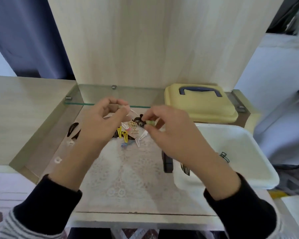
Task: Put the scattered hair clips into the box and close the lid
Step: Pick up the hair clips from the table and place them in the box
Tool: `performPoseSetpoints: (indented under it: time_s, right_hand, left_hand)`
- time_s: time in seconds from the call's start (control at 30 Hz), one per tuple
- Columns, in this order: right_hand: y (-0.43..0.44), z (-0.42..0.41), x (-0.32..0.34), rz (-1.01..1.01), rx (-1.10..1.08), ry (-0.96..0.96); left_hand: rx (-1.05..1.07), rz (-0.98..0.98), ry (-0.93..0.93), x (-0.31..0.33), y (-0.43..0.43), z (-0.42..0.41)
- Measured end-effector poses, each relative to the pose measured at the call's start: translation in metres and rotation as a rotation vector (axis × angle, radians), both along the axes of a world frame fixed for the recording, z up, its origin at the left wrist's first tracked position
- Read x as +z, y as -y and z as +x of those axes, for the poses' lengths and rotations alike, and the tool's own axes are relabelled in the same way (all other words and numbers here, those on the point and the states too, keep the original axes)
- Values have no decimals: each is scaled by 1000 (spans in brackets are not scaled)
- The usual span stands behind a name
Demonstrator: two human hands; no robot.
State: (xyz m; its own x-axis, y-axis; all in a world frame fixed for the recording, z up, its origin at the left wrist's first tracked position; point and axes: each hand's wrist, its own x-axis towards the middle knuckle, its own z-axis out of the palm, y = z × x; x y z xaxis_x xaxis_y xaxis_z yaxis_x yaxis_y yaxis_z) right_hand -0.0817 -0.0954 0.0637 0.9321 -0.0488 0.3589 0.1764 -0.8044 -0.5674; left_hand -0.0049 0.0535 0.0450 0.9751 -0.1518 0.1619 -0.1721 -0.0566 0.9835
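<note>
I am pinching a small green hair clip [149, 122] in my right hand [169, 133] and what looks like a thin white clip [133, 111] in my left hand [100, 121], both over the pile of yellow, white, black and gold clips [126, 135] lying on the lace-covered counter [128, 169]. The white plastic box [240, 144] is holding only a few, and its pale yellow lid with a blue handle [200, 107] is sitting off behind it, so most is remaining.

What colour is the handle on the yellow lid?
Dark blue: the handle stands out against the pale yellow lid, seen in the head view.
</note>
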Motion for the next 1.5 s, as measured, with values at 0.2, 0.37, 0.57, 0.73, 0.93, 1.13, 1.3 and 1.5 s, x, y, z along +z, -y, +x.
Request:
performPoseSetpoints:
  time_s: [0.2,0.37,0.57,0.73,0.93,1.13,1.3,1.5]
  right_hand:
    - [90,-24,43,-61,-27,-378]
    - [142,-29,35,-131,-43,-728]
    - [161,-25,-5,-282,-15,-913]
    - [162,-13,-30,-392,53,-1042]
    - [166,-1,-54,-442,161,-1140]
    - [170,2,-63,-466,191,-1085]
    - [170,1,-61,-476,244,-1029]
    - [167,-1,-60,-469,249,-1008]
  left_hand:
    - [-287,104,1,15,58,-21]
    - [-507,498,108,15,106,-32]
    - [-693,857,208,3,146,-32]
    - [-833,1026,133,-13,172,-21]
    - [-1001,1172,-68,-32,190,-13]
    - [-1033,1252,-87,-48,199,-9]
    - [-1047,1287,-94,-52,200,-5]
    - [-1062,1350,-52,-56,206,-6]
